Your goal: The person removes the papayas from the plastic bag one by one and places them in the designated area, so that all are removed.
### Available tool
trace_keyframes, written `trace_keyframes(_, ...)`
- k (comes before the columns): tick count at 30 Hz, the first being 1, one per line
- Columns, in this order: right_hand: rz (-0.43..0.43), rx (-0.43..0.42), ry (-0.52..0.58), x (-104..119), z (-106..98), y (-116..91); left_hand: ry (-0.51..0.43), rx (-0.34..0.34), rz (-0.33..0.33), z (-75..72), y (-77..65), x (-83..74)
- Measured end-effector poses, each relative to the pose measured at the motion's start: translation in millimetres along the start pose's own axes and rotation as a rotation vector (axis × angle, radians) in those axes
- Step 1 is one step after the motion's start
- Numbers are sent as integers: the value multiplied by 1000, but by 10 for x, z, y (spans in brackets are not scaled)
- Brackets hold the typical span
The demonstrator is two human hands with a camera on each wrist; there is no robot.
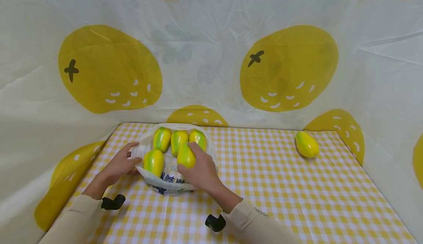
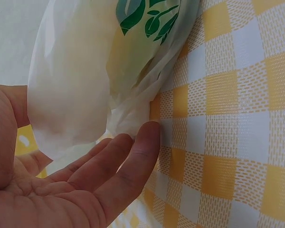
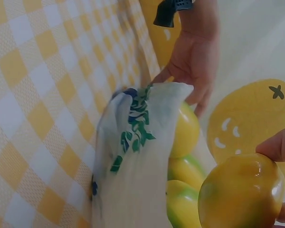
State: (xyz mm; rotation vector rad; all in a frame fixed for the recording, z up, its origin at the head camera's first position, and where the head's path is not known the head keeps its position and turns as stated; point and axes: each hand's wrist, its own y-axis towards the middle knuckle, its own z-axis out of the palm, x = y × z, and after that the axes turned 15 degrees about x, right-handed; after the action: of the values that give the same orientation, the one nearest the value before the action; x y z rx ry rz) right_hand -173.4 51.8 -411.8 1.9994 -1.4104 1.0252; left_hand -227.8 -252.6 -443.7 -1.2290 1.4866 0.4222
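Observation:
A white plastic bag [image 1: 178, 187] with dark print stands with its mouth wide, several yellow-green mangoes [image 1: 162, 139] inside. Over the bag's mouth, my right hand [image 1: 203, 168] grips another mango [image 1: 186, 156] between thumb and fingers; the right wrist view shows this mango [image 3: 242, 194] close up, beside the bag's rim. My left hand [image 1: 119, 165] is at the bag's left side. In the left wrist view its fingers [image 2: 137, 152] are extended, close to or touching the bag [image 2: 71, 80]; the thumb is partly hidden behind the plastic.
One more mango [image 1: 307, 144] lies alone at the table's far right. A yellow-and-white checked cloth [image 1: 264, 185] covers the table. Fruit-printed white fabric [image 1: 205, 64] hangs behind and along both sides.

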Motion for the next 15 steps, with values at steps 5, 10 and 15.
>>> trace_keyframes(5,-4,-7,27,-17,-88,-4,11,1,9,-12,-1,2)
trace_keyframes(10,14,-16,57,-30,-173,-29,18,4,14,-12,-12,4)
trace_keyframes(15,19,-28,57,-46,-245,-46,23,-2,21,-9,-5,9)
